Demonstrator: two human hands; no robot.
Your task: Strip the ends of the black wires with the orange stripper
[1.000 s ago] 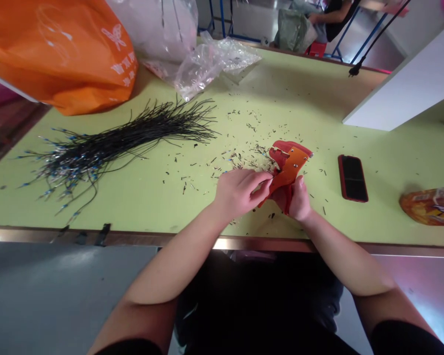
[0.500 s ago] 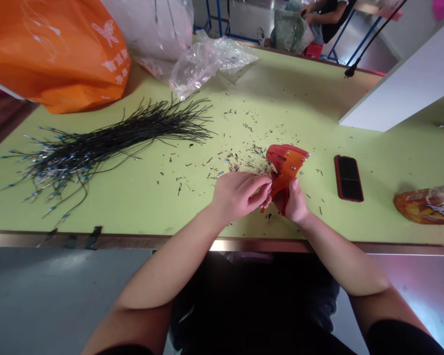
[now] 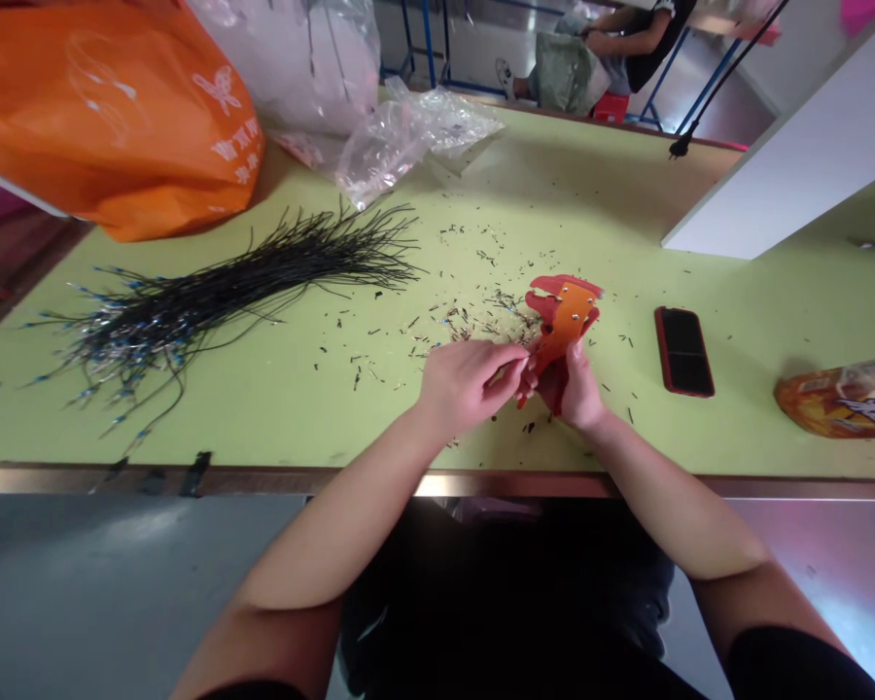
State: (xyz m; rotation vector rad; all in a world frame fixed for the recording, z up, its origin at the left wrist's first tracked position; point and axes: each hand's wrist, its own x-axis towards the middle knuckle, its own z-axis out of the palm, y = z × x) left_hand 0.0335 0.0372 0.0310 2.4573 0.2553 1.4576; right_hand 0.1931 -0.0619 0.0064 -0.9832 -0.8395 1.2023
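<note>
My right hand [image 3: 573, 389] grips the lower part of a red and orange wire stripper [image 3: 565, 321], whose jaws point up and away from me. My left hand [image 3: 467, 389] is right next to the tool, its fingertips pinched together at the tool's lower left side. Anything thin between those fingers is hidden or too small to tell. Several cut wire scraps [image 3: 481, 316] lie scattered on the green table [image 3: 262, 428] just beyond my hands. A large bundle of black wires [image 3: 226, 292] with blue-and-metal terminals lies to the left.
An orange bag [image 3: 109, 117] and clear plastic bags [image 3: 401, 136] sit at the far left and back. A red-cased phone [image 3: 683, 351] and a snack packet [image 3: 842, 401] lie right. A white board [image 3: 794, 165] overhangs the table. A co-worker [image 3: 627, 39] sits beyond.
The wire stripper has turned slightly in my right hand, showing a narrower, more upright outline. The whole view has shifted a little as my head moved.
</note>
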